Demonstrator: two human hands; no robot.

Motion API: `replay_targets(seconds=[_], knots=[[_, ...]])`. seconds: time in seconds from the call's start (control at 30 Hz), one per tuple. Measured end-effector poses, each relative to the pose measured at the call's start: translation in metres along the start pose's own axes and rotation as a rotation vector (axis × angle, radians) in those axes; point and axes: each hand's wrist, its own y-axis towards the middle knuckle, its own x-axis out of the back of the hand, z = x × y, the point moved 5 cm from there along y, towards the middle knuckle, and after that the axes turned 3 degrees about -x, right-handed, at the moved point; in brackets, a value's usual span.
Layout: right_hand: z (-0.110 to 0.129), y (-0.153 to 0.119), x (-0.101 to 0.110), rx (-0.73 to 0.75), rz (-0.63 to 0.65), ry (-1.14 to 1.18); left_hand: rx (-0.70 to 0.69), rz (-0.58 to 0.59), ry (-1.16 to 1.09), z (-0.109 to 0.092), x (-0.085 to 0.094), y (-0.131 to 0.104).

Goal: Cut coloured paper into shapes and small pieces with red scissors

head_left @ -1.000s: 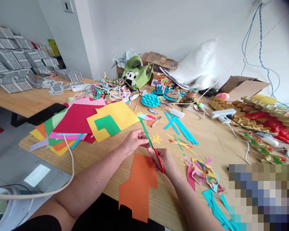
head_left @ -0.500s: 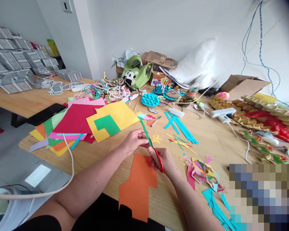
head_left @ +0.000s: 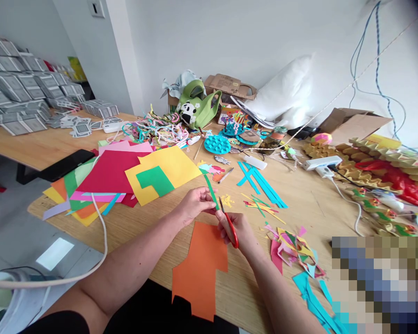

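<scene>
My left hand (head_left: 196, 203) holds the green strip (head_left: 211, 188) in a narrow pinch, presumably to steady it beside the red scissors (head_left: 231, 224). My right hand (head_left: 243, 233) curls around them, pointing the tips away from me. Orange paper (head_left: 201, 264) lies nearer my body.

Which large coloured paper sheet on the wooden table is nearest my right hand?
The orange paper sheet with cut edges, partly hidden by your right hand; the yellow paper sheet and dark red paper sheet lie farther left.
</scene>
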Motion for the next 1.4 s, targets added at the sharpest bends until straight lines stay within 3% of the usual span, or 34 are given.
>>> replay_targets(seconds=[0.17,0.33,0.5,0.6,0.77,0.9,1.03,1.13,1.2,1.3,1.4], knots=[[-0.001,0.001,0.008,0.003,-0.088,0.074,-0.004,0.013,-0.043,0.002,0.001,0.001],[0.003,0.002,0.023,0.183,-0.255,0.319,0.003,0.049,-0.071,0.0,-0.002,0.0],[0.004,0.006,0.023,0.268,-0.183,0.529,0.03,0.111,-0.052,0.001,-0.007,-0.003],[0.005,0.006,0.018,0.251,-0.145,0.521,0.034,0.141,-0.033,0.002,-0.008,-0.004],[0.009,0.004,0.023,0.242,-0.158,0.388,0.027,0.15,0.007,0.004,-0.007,-0.004],[0.007,0.004,0.048,0.231,-0.187,0.152,0.043,0.126,0.064,0.006,-0.006,-0.003],[-0.006,0.001,0.09,0.119,-0.297,-0.395,0.034,0.038,0.085,0.007,-0.002,-0.001],[-0.018,-0.01,0.123,-0.121,-0.542,-0.901,0.01,-0.031,0.07,0.005,0.003,0.001],[-0.015,-0.018,0.133,-0.134,-0.667,-1.093,-0.012,-0.06,0.052,0.003,0.004,0.001],[-0.004,-0.024,0.133,-0.07,-0.792,-1.157,-0.021,-0.086,0.013,0.002,0.006,0.001],[0.005,-0.021,0.124,-0.041,-0.817,-0.962,-0.015,-0.116,-0.033,0.003,0.006,0.0]])
